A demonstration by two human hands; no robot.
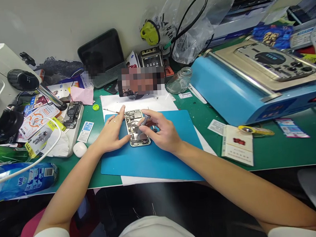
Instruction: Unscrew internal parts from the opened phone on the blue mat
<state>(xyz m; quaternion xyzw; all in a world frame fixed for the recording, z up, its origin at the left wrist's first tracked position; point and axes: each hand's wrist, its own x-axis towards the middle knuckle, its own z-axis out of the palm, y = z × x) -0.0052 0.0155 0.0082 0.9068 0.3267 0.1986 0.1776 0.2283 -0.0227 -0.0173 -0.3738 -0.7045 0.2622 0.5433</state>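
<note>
On one blue mat [160, 164], two hands [115, 133] touch one phone [132, 136].

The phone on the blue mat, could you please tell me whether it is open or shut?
Open: the phone shows its inner parts with no cover over them.

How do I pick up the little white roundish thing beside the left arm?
I'd come from above and pinch the little white thing by its near and far edges. It's small and rounded, lying low on the green table. The left forearm and white holder crowd its other two sides, so that grip looks easiest.
</note>
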